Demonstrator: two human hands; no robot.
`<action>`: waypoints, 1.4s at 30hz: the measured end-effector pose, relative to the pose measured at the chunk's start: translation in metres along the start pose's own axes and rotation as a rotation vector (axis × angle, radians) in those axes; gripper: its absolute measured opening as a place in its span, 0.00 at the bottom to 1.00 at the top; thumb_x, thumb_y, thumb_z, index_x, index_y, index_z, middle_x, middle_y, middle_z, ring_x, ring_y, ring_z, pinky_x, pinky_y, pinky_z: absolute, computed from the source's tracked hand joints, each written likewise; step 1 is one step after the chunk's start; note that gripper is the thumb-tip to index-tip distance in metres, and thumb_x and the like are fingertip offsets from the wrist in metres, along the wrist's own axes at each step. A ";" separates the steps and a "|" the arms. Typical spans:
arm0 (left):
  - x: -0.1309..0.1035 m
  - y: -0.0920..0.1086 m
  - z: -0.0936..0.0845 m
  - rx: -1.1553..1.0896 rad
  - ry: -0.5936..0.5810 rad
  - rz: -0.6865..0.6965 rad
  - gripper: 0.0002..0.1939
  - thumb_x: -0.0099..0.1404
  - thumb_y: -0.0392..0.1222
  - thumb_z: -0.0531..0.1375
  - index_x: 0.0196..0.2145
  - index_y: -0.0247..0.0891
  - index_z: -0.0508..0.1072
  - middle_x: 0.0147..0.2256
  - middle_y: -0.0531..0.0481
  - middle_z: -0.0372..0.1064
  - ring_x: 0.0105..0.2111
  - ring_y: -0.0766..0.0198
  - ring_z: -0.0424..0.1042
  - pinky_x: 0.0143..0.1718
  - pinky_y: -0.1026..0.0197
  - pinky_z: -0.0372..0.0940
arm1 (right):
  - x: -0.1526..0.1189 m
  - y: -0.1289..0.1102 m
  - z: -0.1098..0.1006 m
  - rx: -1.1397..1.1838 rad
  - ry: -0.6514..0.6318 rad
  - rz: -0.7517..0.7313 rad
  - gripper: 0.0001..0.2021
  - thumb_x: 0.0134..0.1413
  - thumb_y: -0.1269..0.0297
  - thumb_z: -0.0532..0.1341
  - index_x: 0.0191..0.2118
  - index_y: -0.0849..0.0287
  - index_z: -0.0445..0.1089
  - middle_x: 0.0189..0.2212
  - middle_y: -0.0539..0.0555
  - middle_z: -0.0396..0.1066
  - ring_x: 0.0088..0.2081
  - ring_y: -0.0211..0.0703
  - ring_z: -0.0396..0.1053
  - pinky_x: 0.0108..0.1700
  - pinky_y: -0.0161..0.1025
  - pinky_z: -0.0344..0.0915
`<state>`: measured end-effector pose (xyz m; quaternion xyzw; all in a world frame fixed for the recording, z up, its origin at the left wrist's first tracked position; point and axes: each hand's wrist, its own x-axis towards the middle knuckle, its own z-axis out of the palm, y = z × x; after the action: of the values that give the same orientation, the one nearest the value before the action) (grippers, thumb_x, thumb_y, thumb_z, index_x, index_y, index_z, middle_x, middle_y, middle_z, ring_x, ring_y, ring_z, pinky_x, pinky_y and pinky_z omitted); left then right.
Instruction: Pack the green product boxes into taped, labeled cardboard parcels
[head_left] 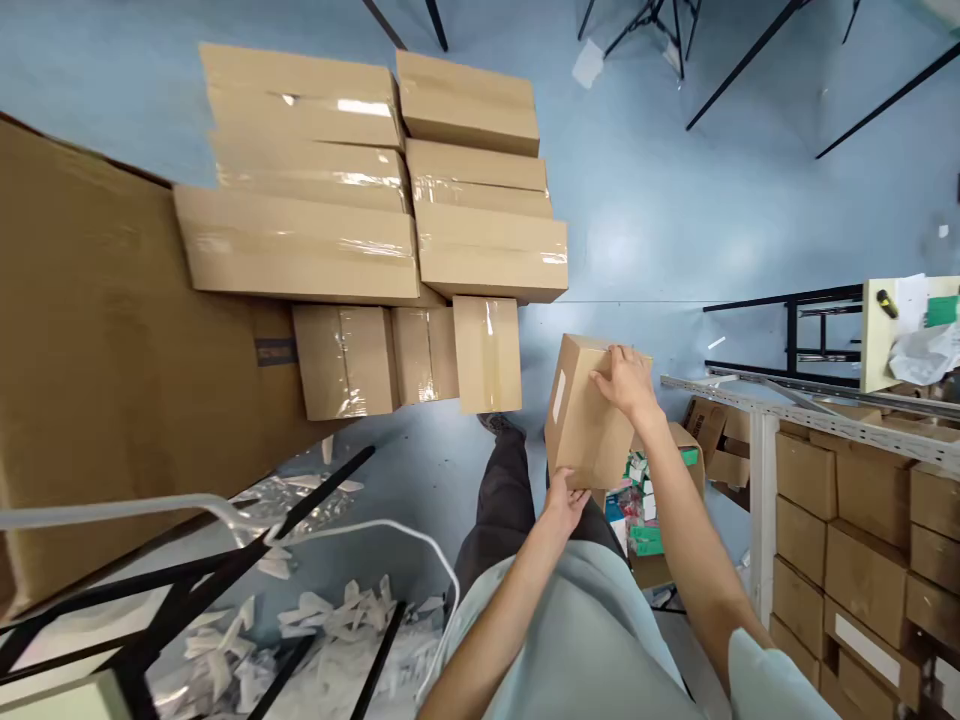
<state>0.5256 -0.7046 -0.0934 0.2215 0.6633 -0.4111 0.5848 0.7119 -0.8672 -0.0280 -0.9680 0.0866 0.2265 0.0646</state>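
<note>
A brown cardboard box [592,425] with a white label on its left side is held tilted in front of my body. My left hand [566,502] grips its lower edge, fingers on the near corner. My right hand [627,382] holds the upper right edge. To the left, taped boxes [300,245] are stacked in two columns on the blue floor. Closer in stand smaller taped boxes, the nearest one [487,355] by my foot.
A huge carton [112,380] fills the left side. Shelving [763,510] packed with boxes stands at right, an open box [690,465] of small packages beside it. Black frame bars [315,505] and a white cable [405,527] cross the lower left, above plastic scraps. Black legs stand at the top.
</note>
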 end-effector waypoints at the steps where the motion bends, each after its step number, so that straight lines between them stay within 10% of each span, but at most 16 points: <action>1: 0.013 0.005 0.005 -0.031 0.012 -0.005 0.10 0.66 0.34 0.61 0.45 0.42 0.72 0.40 0.44 0.77 0.44 0.57 0.82 0.56 0.54 0.77 | 0.016 -0.004 0.012 0.011 -0.019 -0.017 0.27 0.69 0.58 0.67 0.67 0.66 0.68 0.64 0.73 0.72 0.66 0.65 0.69 0.71 0.57 0.61; 18: 0.288 0.149 0.042 -0.216 0.142 0.040 0.10 0.67 0.31 0.61 0.43 0.42 0.72 0.41 0.42 0.77 0.51 0.55 0.81 0.63 0.47 0.75 | 0.244 -0.039 0.261 -0.002 -0.327 -0.070 0.33 0.73 0.71 0.59 0.79 0.72 0.55 0.78 0.73 0.56 0.80 0.57 0.51 0.80 0.51 0.50; 28: 0.353 0.196 0.064 -0.210 0.038 0.325 0.10 0.70 0.29 0.61 0.43 0.44 0.73 0.47 0.47 0.80 0.59 0.62 0.78 0.67 0.57 0.70 | 0.334 -0.041 0.362 0.302 -0.321 -0.239 0.39 0.67 0.81 0.55 0.81 0.73 0.48 0.83 0.68 0.45 0.84 0.58 0.34 0.83 0.64 0.43; 34: 0.327 0.182 0.068 -0.174 0.007 0.427 0.11 0.71 0.29 0.63 0.45 0.43 0.72 0.63 0.44 0.75 0.64 0.61 0.75 0.67 0.58 0.69 | 0.264 -0.040 0.367 0.330 -0.522 -0.209 0.38 0.69 0.76 0.59 0.80 0.75 0.50 0.82 0.69 0.46 0.83 0.51 0.46 0.83 0.48 0.45; 42: 0.195 0.119 0.009 0.001 -0.054 0.352 0.08 0.65 0.33 0.71 0.41 0.38 0.77 0.49 0.32 0.84 0.57 0.47 0.83 0.70 0.38 0.66 | 0.068 -0.015 0.286 0.331 -0.561 0.026 0.25 0.71 0.71 0.59 0.70 0.69 0.70 0.70 0.73 0.71 0.72 0.55 0.70 0.74 0.50 0.63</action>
<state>0.5805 -0.6819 -0.3142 0.3233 0.5982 -0.3085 0.6652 0.6529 -0.8151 -0.3115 -0.8430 0.1136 0.4679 0.2396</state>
